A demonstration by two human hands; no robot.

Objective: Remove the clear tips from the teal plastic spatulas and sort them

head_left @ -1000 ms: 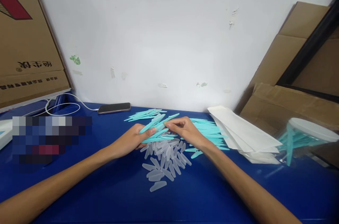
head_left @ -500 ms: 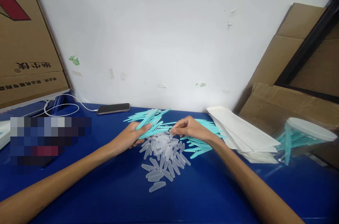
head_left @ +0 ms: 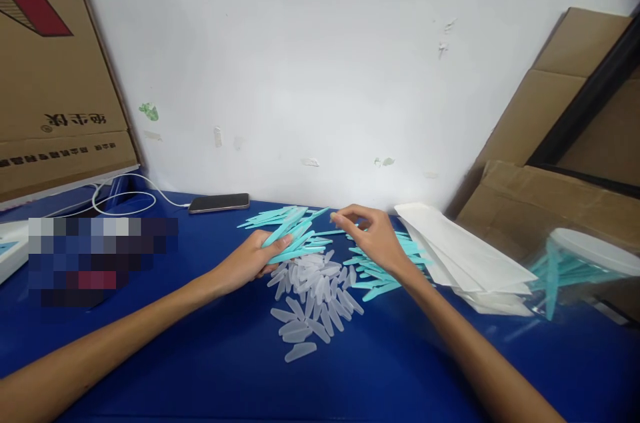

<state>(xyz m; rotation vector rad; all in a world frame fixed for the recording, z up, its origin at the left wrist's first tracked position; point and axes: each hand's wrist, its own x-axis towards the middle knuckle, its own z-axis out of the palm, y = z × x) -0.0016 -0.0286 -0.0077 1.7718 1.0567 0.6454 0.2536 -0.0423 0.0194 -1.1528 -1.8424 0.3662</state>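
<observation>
My left hand (head_left: pixel 255 255) is wrapped round a bunch of teal eyebrow razors (head_left: pixel 290 236), which fan out up and to the right. My right hand (head_left: pixel 367 230) has thumb and forefinger drawn together in a pinch, close to the end of one razor sticking out of the bunch. Whatever its fingertips hold is too small to make out. Below both hands lies a heap of frosted clear blade caps (head_left: pixel 317 283), some spread toward me. Loose teal razors (head_left: pixel 373 276) lie under and beside my right wrist, and more (head_left: pixel 267 216) lie behind my left hand.
White paper sleeves (head_left: pixel 465 256) are stacked right of the razors. Beyond them a clear tub (head_left: pixel 565 276) with a white lid holds teal razors. A phone (head_left: pixel 219 203) on a white cable lies by the wall. Cardboard boxes (head_left: pixel 60 76) flank the blue table (head_left: pixel 240 370).
My right hand has lifted from beside the cap heap to the upper end of the held razors. My left hand still grips the bunch. The view has shifted slightly.
</observation>
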